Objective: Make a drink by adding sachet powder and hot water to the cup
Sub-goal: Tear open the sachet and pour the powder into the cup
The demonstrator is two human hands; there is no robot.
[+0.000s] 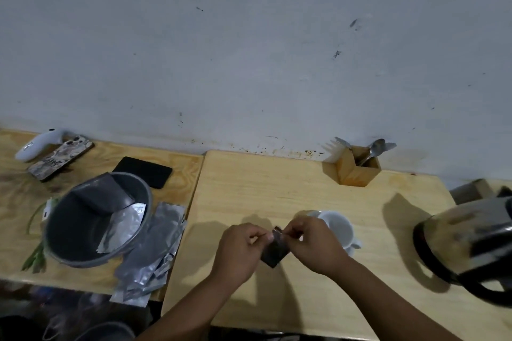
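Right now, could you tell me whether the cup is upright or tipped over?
Upright: the white cup stands on the table, mouth up, behind the right hand.

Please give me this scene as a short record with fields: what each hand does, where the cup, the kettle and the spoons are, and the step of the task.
left hand: pinches the sachet's top corner
right hand: pinches the same top edge
sachet: dark, between both hands, above the table
cup: white, on the table, behind the right hand
kettle: at the right edge
spoons: in the wooden holder by the wall
step: opening the sachet; whether the cup holds powder cannot be seen
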